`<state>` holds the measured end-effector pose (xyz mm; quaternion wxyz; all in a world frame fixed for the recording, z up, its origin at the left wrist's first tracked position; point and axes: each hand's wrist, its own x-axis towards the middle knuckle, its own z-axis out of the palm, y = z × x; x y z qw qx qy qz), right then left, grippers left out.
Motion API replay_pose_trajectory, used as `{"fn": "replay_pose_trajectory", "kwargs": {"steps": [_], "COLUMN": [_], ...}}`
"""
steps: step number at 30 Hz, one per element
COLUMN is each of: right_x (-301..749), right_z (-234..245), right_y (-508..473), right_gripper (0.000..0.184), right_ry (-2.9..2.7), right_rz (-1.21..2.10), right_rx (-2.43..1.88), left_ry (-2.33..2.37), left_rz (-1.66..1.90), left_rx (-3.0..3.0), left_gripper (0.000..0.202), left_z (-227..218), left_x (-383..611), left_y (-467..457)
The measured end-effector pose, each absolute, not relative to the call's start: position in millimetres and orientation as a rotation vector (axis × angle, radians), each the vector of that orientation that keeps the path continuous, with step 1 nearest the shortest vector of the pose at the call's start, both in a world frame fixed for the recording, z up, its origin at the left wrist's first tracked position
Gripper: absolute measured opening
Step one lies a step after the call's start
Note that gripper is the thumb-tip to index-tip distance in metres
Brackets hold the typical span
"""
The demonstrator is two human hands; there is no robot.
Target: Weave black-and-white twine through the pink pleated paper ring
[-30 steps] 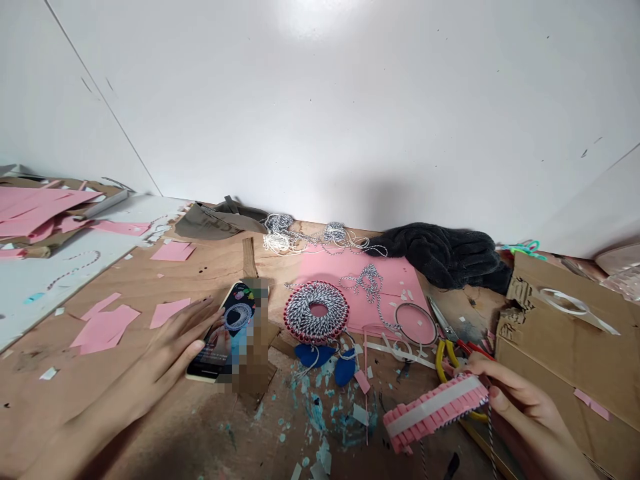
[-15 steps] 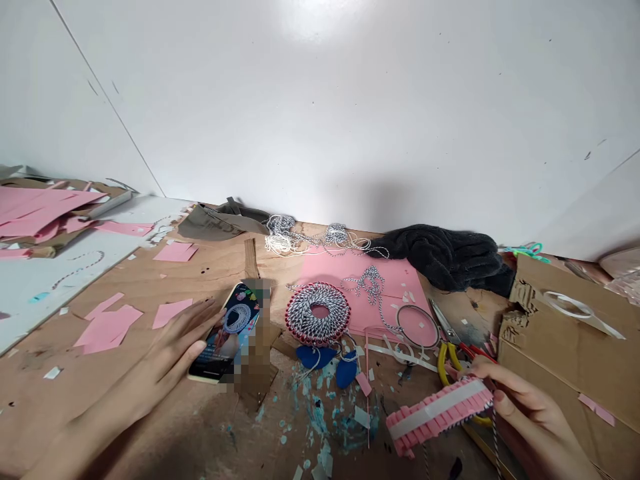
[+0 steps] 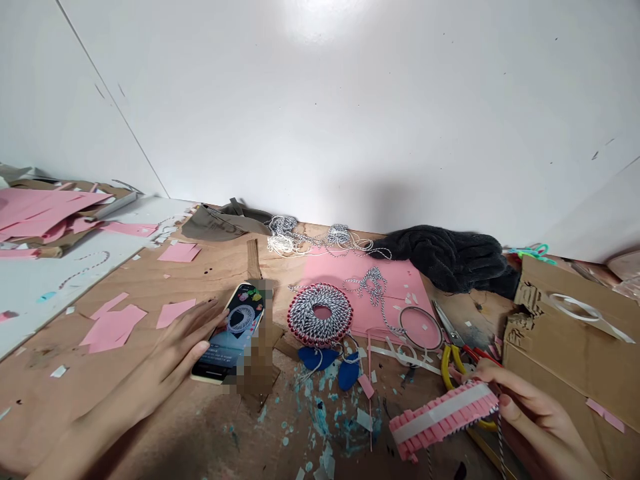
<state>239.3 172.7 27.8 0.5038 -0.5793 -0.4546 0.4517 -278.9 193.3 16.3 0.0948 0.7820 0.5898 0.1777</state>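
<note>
Stretching under the woven ring, the counter carries a pink sheet reaching behind it. The hands are well apart: to the ring's front right, the right hand pinches a pleated pink strip at one end; to its left, the left hand rests, fingers extended, against a phone. Two blue leaf shapes lie just in front.

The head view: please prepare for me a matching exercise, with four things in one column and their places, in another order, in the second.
Things
1. smartphone
2. pleated pink band
3. black-and-white cord ring
4. dark fluffy cloth

Places
A. near the white wall
B. in the right hand
C. next to blue leaf-shaped pieces
D. touched by the left hand

Pairs: 1-D, 2-B, 3-C, 4-A
</note>
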Motion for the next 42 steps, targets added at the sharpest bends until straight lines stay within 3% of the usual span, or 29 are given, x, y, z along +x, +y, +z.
{"fn": "replay_pose_trajectory", "kwargs": {"steps": [17,42], "right_x": [233.9,241.4], "right_z": [32.6,26.3], "right_y": [173.1,171.4], "right_gripper": [0.038,0.024], "right_ry": [-1.115,-1.066], "right_rz": [0.992,1.177], "right_rx": [-1.481,-1.390], "left_ry": [1.712,1.737], "left_rz": [0.546,0.563], "left_rx": [2.305,2.308], "left_gripper": [0.053,0.049], "left_z": [17.8,16.7], "left_x": [-277.4,-276.8], "left_y": [194.3,193.4]}}
